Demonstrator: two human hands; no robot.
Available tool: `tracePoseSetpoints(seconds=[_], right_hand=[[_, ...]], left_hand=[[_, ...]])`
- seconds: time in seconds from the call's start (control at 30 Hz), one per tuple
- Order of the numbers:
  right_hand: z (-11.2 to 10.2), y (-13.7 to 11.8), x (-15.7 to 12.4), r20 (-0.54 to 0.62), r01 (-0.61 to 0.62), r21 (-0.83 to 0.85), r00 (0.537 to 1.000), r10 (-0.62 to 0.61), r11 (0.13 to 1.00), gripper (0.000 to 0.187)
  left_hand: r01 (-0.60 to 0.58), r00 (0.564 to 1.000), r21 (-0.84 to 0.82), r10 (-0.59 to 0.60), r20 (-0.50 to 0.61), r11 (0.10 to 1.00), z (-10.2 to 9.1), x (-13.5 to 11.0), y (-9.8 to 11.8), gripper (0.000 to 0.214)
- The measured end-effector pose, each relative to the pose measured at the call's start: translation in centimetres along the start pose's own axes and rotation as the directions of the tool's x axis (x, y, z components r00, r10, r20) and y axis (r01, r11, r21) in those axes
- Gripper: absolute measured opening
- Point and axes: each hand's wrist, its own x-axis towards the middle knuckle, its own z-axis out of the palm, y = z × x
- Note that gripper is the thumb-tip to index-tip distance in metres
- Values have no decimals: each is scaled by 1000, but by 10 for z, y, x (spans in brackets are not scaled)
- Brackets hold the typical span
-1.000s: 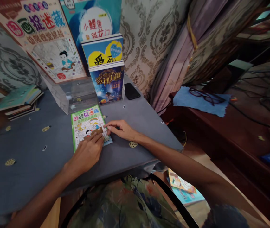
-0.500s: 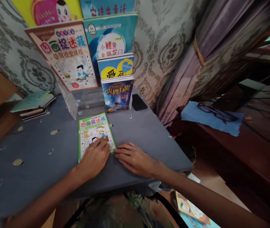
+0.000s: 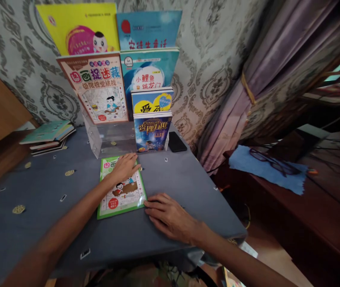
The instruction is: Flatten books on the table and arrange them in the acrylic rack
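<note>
one green-edged book (image 3: 125, 190) lies on a table (image 3: 178, 183), seemingly being steadied: left hand (image 3: 124, 167) flat across its upper part, right hand (image 3: 170, 215) at its near corner, fingers (image 3: 156, 204) outstretched, gripping nothing.

A thin rectangular green-bordered book (image 3: 125, 200) lies flat on the grey cloth-covered table (image 3: 170, 183), in front of the clear plastic display stand (image 3: 119, 148). The left hand (image 3: 125, 167) lies across the book's upper part; the right hand (image 3: 171, 215) rests at its lower right corner. In the stand, the rectangular brown-bordered book (image 3: 96, 91) stands left, before the large yellow book (image 3: 68, 30). The rectangular dark-blue book (image 3: 152, 137) stands front right. A flat black phone (image 3: 177, 142) lies right of the stand; a stack of thin books (image 3: 48, 135) lies left. Right of the table, dark-framed eyeglasses (image 3: 273, 162) lie on the blue cloth (image 3: 244, 163), atop a dark-red surface (image 3: 256, 199).
</note>
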Motion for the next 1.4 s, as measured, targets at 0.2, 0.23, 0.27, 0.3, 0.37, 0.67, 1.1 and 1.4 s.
tracePoseSetpoints(seconds=[0.2, 0.23, 0.27, 0.3, 0.37, 0.67, 1.1, 1.4], right_hand=[[0, -2, -1, -32, 18, 4, 999, -18, 1000, 24], [0, -3, -1, -51, 23, 10, 998, -23, 1000, 23], [0, -5, -1, -67, 24, 20, 997, -23, 1000, 22], [0, -6, -2, -77, 21, 30, 997, -19, 999, 21], [-1, -8, -3, -81, 11, 45, 997, -7, 999, 19], [-4, -28, 43, -284, 38, 85, 959, -12, 996, 22], [79, 16, 86, -166, -381, -33, 914, 371, 924, 67], [95, 31, 82, -217, -395, -67, 902, 373, 916, 59]], left_hand=[[-4, 993, -46, -1, -120, 999, 18, -6, -4, 49], [-6, 991, -56, -1, -131, 998, 20, -7, -5, 48], [-9, 990, -64, 0, -141, 998, 22, -7, -5, 48], [-11, 989, -71, 0, -150, 997, 24, -7, -6, 48], [-11, 986, -85, -3, -164, 996, 26, -7, -7, 47], [9, 984, -150, -35, -175, 989, 34, -5, -8, 46], [-32, 986, -319, -23, -166, 947, 32, -13, -13, 46], [-35, 993, -267, 2, -121, 963, 17, -29, -17, 52]])
